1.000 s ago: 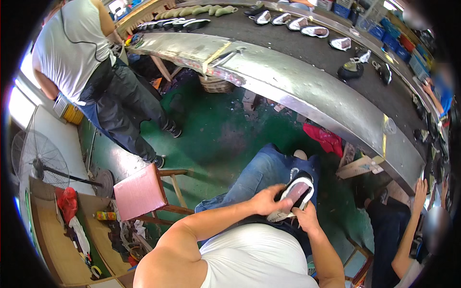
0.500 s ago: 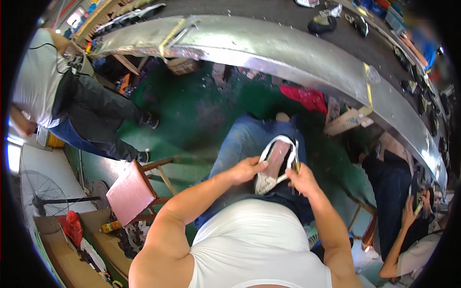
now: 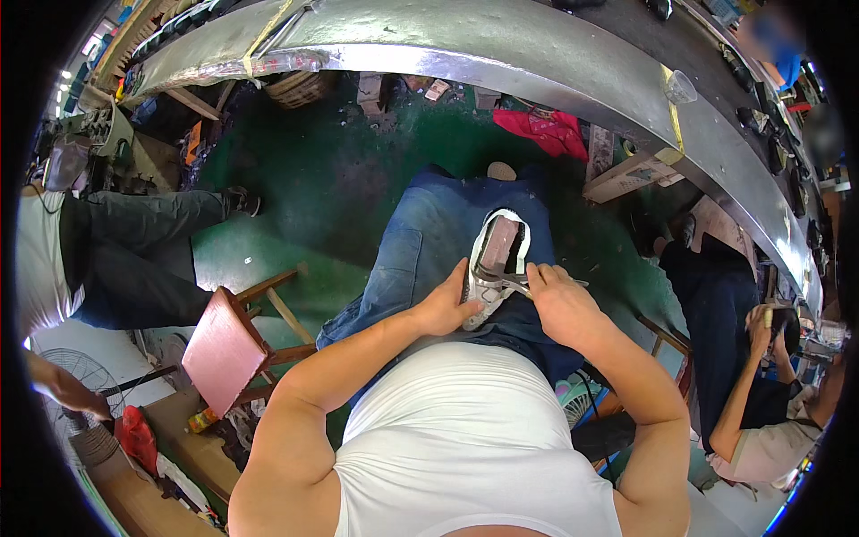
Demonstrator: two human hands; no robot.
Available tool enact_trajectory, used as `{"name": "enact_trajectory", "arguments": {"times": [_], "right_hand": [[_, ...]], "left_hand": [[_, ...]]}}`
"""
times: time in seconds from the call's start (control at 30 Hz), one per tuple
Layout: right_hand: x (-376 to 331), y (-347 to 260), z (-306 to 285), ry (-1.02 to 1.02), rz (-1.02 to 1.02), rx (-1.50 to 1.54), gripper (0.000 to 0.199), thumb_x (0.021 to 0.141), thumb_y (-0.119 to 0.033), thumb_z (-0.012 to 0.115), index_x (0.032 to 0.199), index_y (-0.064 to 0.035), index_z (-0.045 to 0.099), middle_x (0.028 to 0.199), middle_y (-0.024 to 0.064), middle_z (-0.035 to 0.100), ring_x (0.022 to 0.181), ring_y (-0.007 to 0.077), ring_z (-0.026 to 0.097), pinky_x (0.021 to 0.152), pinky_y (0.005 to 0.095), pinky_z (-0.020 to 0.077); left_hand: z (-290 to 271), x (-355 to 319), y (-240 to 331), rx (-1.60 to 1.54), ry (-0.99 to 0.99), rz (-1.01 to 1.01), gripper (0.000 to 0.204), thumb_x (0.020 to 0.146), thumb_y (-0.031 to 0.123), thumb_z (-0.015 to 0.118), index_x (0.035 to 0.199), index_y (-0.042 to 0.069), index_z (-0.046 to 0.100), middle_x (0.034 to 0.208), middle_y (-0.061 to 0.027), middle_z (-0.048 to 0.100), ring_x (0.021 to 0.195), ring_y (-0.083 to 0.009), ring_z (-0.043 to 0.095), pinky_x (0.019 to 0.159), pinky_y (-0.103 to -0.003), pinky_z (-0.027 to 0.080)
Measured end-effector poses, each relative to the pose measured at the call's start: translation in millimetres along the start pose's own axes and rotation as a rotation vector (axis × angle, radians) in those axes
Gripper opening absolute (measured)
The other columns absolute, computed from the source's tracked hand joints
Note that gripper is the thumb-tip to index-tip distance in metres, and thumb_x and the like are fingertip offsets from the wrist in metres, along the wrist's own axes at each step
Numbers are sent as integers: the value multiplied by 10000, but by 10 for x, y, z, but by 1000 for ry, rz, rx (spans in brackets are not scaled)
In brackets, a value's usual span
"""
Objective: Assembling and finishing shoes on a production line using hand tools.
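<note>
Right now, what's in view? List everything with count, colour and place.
Shoe: one, white and black, on the lap.
Metal tool: one, silvery, over the shoe.
Pink-seated stool: one, pink and brown, left.
Bench: one, grey, ahead.
Cloth: one, red, below bench edge.
Basket: one, tan, under bench.
Fan: one, grey, lower left.
Bundle: one, red, lower left.
Co-workers: at least three, mixed clothing, left and right.
Jeans: one pair, blue, worn.
Left hand: one, bare, gripping shoe.
Right hand: one, bare, holding tool.

The tool is shiny metal, the trousers matt denim, the table edge glossy metal, the stool smooth-seated, wooden-legged.
</note>
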State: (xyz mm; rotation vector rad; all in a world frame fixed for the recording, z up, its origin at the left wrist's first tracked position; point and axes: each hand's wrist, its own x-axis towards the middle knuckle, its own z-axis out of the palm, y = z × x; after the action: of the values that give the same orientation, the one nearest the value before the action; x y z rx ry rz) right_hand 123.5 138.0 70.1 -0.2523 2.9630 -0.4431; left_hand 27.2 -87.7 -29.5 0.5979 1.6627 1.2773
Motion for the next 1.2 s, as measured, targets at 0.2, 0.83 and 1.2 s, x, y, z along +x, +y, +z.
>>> {"name": "enact_trajectory", "arguments": {"times": [0.2, 0.83, 1.2], "right_hand": [[379, -125, -423, -628, 37, -75, 268, 829, -28, 573, 1073, 82, 596, 988, 244, 679, 955, 340, 692, 742, 431, 574], [207, -228, 378, -318, 267, 493, 287, 913, -272, 634, 921, 14, 615, 846, 260, 673, 840, 466, 647, 761, 539, 503], [311, 86, -27, -539, 218, 414, 283, 926, -223, 623, 999, 46, 573, 952, 268, 660, 944, 449, 631, 818, 504, 490]], "left_hand": [[-60, -59, 145, -745, -106, -45, 927, 784, 57, 497, 1575, -64, 31, 1593, -212, 270, 1469, -248, 297, 1189, -301, 230], [125, 437, -20, -724, 575, -372, 622, 1089, 480, 288, 1471, 20, 461, 1388, -150, 571, 1273, -239, 535, 1068, -350, 408], [170, 448, -103, 19, 686, -123, 552, 1089, 372, 267, 1284, -10, 614, 1151, -305, 657, 1140, -474, 595, 980, -483, 471]]}}
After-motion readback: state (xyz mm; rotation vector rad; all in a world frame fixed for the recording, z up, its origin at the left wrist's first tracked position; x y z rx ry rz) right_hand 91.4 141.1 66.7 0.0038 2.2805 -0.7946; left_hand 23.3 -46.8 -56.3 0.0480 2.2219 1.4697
